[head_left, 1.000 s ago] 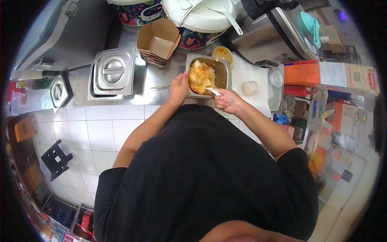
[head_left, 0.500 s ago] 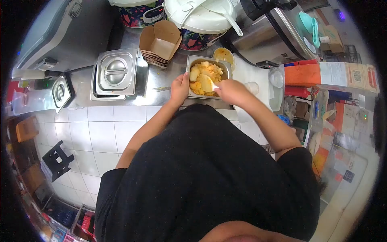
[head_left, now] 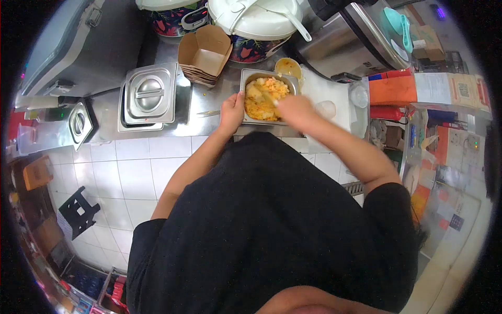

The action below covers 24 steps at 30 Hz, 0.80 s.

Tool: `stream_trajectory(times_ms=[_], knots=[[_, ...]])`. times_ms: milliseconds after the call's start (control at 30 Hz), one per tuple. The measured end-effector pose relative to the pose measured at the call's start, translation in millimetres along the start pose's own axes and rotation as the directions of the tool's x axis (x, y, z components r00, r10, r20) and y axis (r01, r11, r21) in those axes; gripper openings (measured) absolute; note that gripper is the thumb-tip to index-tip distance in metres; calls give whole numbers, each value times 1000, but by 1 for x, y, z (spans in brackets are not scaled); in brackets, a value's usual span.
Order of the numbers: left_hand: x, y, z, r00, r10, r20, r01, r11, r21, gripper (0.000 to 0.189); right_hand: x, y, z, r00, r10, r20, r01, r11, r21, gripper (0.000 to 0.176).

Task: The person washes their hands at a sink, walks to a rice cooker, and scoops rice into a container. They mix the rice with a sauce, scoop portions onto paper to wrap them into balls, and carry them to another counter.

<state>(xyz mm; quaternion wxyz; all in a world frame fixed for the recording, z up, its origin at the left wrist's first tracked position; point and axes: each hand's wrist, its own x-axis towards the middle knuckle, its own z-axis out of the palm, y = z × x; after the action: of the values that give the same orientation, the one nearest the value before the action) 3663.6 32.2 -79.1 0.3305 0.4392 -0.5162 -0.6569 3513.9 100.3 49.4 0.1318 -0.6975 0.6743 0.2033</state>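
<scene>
My left hand [head_left: 231, 113] grips the left side of a rectangular steel food pan [head_left: 243, 79] on the counter. Chunky orange-yellow food that looks like mashed potato [head_left: 260, 109] fills the pan's bottom, paler toward the back. My right hand [head_left: 296, 111] is closed around the handle of a pale spoon [head_left: 269, 98], whose head is down in the food and partly blurred. Behind the pan's right corner stands a small round tub [head_left: 288, 67] with yellowish residue inside.
Stacked brown paper trays [head_left: 206, 55] stand behind my left hand. Farther left is a lidded steel pan [head_left: 149, 95]. Two patterned pots with white lids [head_left: 256, 18] line the back. A steel appliance [head_left: 340, 47] and a white sheet [head_left: 334, 97] are on the right.
The spoon and my right hand have shifted slightly up and to the right, and the food is rearranged. My left hand stays on the pan.
</scene>
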Motion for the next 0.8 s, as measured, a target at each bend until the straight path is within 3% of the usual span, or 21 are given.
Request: stream_trajectory(times_ms=[67, 100, 167, 233, 300, 333, 433, 500, 567, 633, 700, 733, 800], knots=[[-5, 11, 0, 996, 56, -68, -51, 995, 81, 38, -1, -23, 12, 987, -156, -45, 158, 987, 41, 11], [-5, 11, -2, 996, 56, -71, -50, 995, 83, 38, -6, -23, 7, 986, -160, -47, 162, 986, 42, 11], [-5, 10, -5, 989, -148, 1, 148, 989, -25, 38, -22, -14, -20, 986, -164, 14, 163, 985, 58, 11], [0, -1, -5, 995, -103, 6, 103, 994, -41, 38, -27, -10, -40, 994, -102, 42, 101, 995, 24, 13], [-4, -3, -2, 998, -54, 13, 54, 997, -63, 38, -16, -1, -20, 997, 31, -65, -31, 1000, 1, 15], [-6, 4, -1, 998, -55, -25, 55, 998, -24, 38, -5, 4, 18, 995, -47, -86, 49, 999, 23, 17], [-1, -1, 0, 996, -43, -77, 43, 999, -8, 38, -5, -2, 21, 987, -161, -28, 162, 986, 30, 20], [-4, -2, 0, 996, -47, -78, 46, 999, -23, 38, -16, 5, -18, 987, -151, -64, 156, 984, 82, 22], [-7, 10, 1, 993, -92, -71, 88, 995, -52, 39, -23, 7, -54, 998, -54, -27, 55, 998, 30, 14], [-5, 3, 3, 996, -67, -62, 62, 995, -84, 39, -4, 9, -18, 999, -31, -27, 30, 999, -35, 14], [0, -6, 3, 998, -31, -59, 23, 993, -119, 39, 18, 1, 29, 999, -21, -45, 24, 998, 65, 13], [2, -12, 2, 996, -38, -86, 32, 997, -69, 39, 12, -5, 30, 990, -132, -50, 133, 991, 29, 14], [-2, -14, 1, 993, -52, -111, 50, 999, -20, 38, -1, -4, 8, 990, -139, -5, 138, 988, 74, 15]])
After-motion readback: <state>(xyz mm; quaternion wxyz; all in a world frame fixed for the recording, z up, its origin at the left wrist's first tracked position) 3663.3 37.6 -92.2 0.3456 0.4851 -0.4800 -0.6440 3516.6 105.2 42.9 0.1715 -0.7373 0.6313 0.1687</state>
